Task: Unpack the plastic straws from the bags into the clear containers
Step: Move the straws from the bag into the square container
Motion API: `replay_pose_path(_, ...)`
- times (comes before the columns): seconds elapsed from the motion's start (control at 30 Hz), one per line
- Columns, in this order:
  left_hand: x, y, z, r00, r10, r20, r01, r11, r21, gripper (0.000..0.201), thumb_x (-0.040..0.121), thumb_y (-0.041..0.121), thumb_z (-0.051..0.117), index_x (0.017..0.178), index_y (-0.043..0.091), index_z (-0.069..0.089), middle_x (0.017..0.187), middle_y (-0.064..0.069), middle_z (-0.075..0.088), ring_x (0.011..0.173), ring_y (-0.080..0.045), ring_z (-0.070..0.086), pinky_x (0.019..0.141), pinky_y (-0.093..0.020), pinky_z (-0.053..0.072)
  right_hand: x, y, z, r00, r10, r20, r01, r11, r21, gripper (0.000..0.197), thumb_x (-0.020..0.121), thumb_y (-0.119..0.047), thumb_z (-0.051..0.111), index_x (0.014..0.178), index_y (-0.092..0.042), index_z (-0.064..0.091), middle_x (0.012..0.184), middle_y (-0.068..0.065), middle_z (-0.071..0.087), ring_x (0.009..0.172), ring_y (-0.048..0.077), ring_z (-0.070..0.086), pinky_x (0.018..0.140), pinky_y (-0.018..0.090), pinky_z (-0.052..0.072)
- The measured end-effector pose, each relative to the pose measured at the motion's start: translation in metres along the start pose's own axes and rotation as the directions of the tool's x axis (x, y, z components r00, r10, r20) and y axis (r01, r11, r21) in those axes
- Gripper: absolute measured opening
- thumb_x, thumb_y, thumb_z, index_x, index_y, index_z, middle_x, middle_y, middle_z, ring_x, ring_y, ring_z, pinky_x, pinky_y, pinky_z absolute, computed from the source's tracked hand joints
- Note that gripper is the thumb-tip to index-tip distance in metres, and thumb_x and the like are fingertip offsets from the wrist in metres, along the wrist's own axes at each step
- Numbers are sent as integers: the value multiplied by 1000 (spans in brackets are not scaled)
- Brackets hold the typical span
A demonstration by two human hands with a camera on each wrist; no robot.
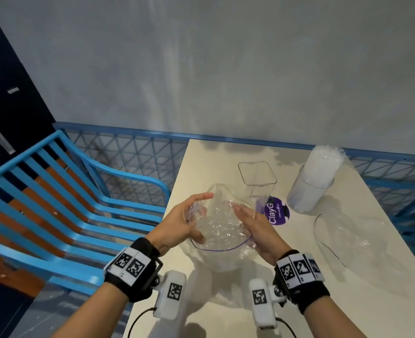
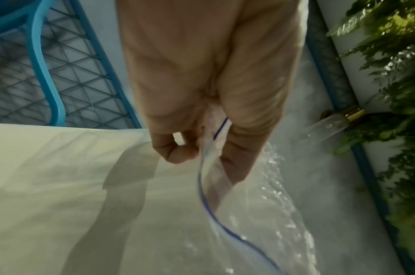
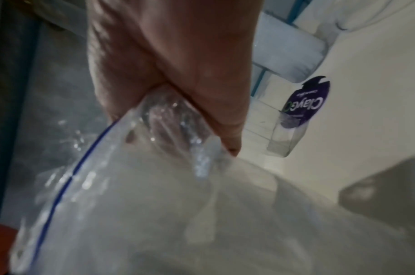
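Above the near middle of the cream table (image 1: pixel 226 301), both hands hold a crumpled clear zip bag (image 1: pixel 219 228) with a blue zip line. My left hand (image 1: pixel 187 220) grips its left side; in the left wrist view thumb and fingers of the left hand (image 2: pixel 201 104) pinch the bag (image 2: pixel 260 214) at its zip edge. My right hand (image 1: pixel 252 223) holds the right side, and the right hand (image 3: pixel 178 55) bunches the bag (image 3: pixel 154 204) between thumb and fingers. I cannot tell whether straws are inside. Behind stand an empty clear square container (image 1: pixel 257 179) and a round container full of white straws (image 1: pixel 311 184).
A second clear bag (image 1: pixel 348 235) lies flat on the table's right side. A purple round sticker (image 1: pixel 277 214) sits beside the square container's base. A blue slatted chair (image 1: pixel 55 203) stands left of the table, and a blue mesh rail (image 1: pixel 133 154) runs behind.
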State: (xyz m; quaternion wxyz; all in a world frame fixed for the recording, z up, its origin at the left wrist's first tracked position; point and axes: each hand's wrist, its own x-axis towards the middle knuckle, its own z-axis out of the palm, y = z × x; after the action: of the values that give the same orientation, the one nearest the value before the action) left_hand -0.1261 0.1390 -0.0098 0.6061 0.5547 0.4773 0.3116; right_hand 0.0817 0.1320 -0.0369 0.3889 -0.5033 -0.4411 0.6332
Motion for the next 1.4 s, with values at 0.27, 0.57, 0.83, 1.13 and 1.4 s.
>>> replay_pose_path(0.27, 3, -34, -10, 970, -235, 65, 183, 877, 445, 125, 60, 21, 90, 151, 42, 6, 153, 0, 28, 132, -17, 33, 111, -33, 29, 16, 29, -12, 937, 347, -33, -329, 912, 244, 52, 85, -48, 64, 116, -7, 68, 120, 21, 65, 100, 33, 62, 99, 45, 47)
replay_pose_path(0.57, -1, -59, 17, 992, 19, 128, -102, 718, 688, 147, 43, 47, 92, 146, 48, -12, 154, 17, 0, 137, -6, 12, 116, -45, 15, 32, 51, 7, 871, 407, -277, -427, 904, -13, 26, 96, -17, 43, 75, -5, 54, 69, 8, 51, 61, 21, 49, 61, 32, 42)
replay_pose_path(0.83, 14, -88, 17, 982, 36, -184, 44, 909, 414, 70, 58, 39, 84, 118, 41, 48, 115, 16, 60, 108, -13, 59, 94, -32, 48, 32, 59, -11, 918, 41, -394, -329, 635, -699, 20, 94, -7, 48, 109, -3, 60, 111, 16, 65, 102, 32, 62, 88, 31, 47)
replay_pose_path(1.13, 24, -67, 24, 934, 152, -324, -125, 987, 103, 72, 64, 32, 88, 121, 42, 44, 114, 20, 61, 108, 5, 56, 87, -17, 47, -13, 7, 2, 917, -398, -29, 332, 801, -498, 57, 75, -16, 61, 131, -24, 50, 121, -8, 56, 109, 2, 56, 92, 13, 45)
replay_pose_path(1.4, 36, -97, 22, 978, -35, -205, 74, 980, 183, 91, 61, 30, 89, 134, 28, 35, 132, 15, 47, 125, -11, 47, 97, -24, 43, 9, 20, 18, 953, -291, -87, 204, 826, -526, 34, 76, -38, 75, 106, -40, 57, 106, -12, 64, 99, -3, 60, 87, 22, 48)
